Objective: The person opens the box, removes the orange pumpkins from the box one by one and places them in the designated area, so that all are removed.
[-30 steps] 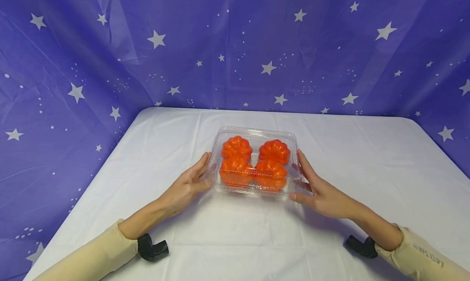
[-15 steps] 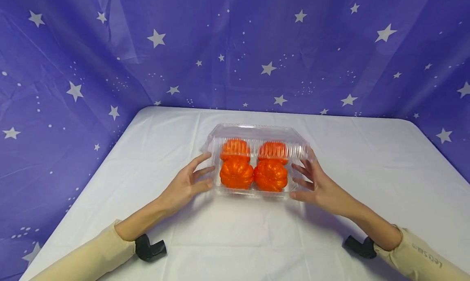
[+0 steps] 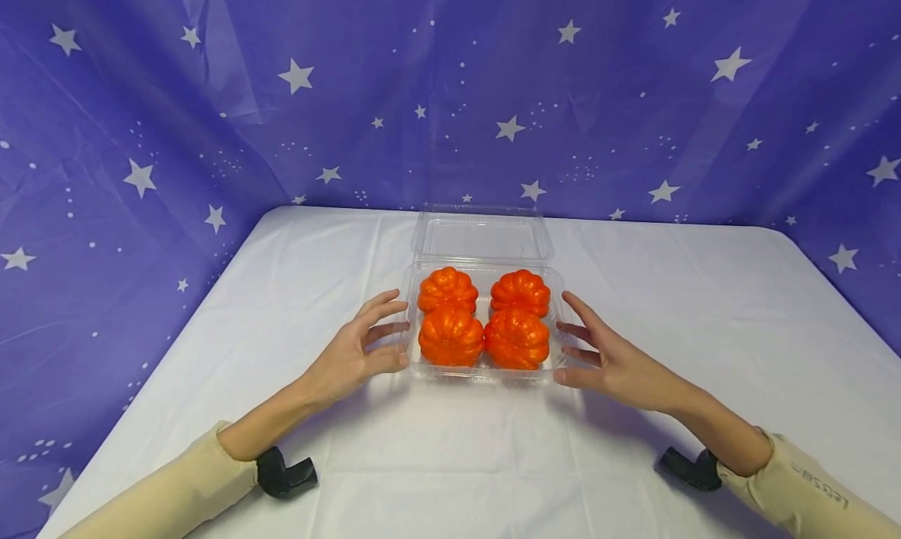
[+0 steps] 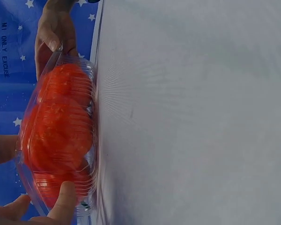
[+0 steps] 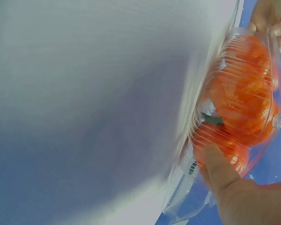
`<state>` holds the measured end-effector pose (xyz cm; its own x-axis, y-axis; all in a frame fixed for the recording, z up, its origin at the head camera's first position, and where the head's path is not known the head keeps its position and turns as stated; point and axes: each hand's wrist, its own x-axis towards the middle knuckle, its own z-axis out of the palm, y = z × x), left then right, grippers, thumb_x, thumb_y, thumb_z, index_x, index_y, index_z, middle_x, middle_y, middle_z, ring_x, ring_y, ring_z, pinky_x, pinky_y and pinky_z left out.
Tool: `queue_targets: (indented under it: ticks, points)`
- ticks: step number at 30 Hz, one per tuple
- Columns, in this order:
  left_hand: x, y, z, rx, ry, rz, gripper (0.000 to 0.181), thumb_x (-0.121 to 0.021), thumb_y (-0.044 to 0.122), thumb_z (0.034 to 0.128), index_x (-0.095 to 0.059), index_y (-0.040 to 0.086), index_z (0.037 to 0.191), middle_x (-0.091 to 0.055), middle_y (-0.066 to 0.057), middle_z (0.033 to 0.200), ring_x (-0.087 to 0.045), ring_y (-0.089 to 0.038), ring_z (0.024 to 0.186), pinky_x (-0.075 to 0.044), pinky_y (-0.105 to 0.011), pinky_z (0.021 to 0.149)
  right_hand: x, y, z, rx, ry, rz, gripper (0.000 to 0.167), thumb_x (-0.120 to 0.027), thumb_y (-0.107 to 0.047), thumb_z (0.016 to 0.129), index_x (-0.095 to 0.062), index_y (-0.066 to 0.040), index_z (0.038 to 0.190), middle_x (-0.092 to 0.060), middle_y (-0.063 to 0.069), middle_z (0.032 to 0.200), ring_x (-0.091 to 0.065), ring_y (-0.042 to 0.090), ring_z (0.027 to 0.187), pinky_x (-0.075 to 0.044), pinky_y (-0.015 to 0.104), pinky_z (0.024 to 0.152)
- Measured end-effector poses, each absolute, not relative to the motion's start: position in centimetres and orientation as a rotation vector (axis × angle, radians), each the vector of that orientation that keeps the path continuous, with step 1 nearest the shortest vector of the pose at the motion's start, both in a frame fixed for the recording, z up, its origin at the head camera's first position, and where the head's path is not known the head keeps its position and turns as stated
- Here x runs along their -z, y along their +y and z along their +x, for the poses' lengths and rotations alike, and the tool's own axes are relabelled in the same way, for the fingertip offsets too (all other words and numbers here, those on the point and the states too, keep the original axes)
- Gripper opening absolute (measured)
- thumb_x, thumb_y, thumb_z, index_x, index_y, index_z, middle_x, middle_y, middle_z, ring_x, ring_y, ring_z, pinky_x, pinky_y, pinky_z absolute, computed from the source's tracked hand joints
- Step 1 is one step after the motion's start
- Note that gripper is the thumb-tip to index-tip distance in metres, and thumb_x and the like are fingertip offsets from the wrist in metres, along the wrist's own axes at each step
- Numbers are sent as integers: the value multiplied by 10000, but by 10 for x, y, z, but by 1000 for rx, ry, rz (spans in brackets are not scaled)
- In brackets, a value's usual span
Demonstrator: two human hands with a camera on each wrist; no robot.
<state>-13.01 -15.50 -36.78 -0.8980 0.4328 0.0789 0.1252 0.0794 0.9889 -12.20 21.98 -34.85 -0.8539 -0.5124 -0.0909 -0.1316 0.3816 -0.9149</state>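
the clear plastic clamshell container [image 3: 486,373] rests on the white tablecloth [image 3: 450,461], between the hands. its hinged lid [image 3: 482,238] is folded back on the far side. the base holds four orange miniature pumpkins [image 3: 451,335] in two rows of two. fingers of the left hand [image 3: 346,363] and right hand [image 3: 619,373] are extended and spread along the side walls; neither hand is curled round anything.

caution: the thin walls would probably buckle under excessive inward pressure, squeezing the pumpkins together. uneven force from one side could slide or twist the base on the cloth. if the container were tilted, the pumpkins could roll out, as nothing covers them. a pull on the folded-back lid would load the hinge and could crease it.
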Motion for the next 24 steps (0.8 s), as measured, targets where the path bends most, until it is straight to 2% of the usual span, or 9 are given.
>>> queue_targets:
  ticks: [5, 10, 15, 19, 24]
  points:
    - [369, -156, -130, -1890, 2129, 578, 705, -700, -13, 849, -360, -62, 1466, -127, -50, 1631, -391, -411, 1356, -521, -298, 946, 349, 220, -123, 1457, 2300, -588, 999, -730, -188, 904, -12, -183, 1599, -21, 109, 1640, -206, 430, 1443, -342, 553, 1081]
    - [367, -156, -131, -1845, 2173, 597, 670, -685, -4, 857, -385, -49, 1454, -138, -59, 1630, -386, -410, 1359, -530, -306, 927, 345, 220, -125, 1421, 2355, -625, 978, -747, -195, 892, -68, -134, 1594, -57, 127, 1635, -205, 449, 1437, -349, 569, 1069]
    - [364, -154, -133, -1830, 2203, 640, 673, -706, 10, 851, -405, -20, 1453, -125, -23, 1632, -337, -420, 1388, -514, -396, 969, 332, 219, -130, 1350, 2468, -627, 928, -752, -230, 891, -142, -87, 1576, -119, 141, 1621, -246, 421, 1431, -312, 584, 1098]
    - [363, -152, -136, -1817, 2192, 709, 745, -734, 33, 854, -366, 21, 1501, -89, 18, 1642, -301, -430, 1407, -451, -497, 1025, 320, 219, -132, 1318, 2555, -684, 863, -756, -222, 890, -229, -96, 1562, -148, 132, 1616, -193, 354, 1461, -258, 579, 1133]
    - [363, -152, -140, -1784, 2180, 745, 782, -744, 42, 856, -330, 28, 1519, -46, -72, 1648, -296, -432, 1409, -416, -532, 1045, 311, 216, -138, 1335, 2581, -796, 738, -760, -156, 883, -369, -76, 1504, -276, 114, 1576, -270, 337, 1435, -301, 499, 1127]
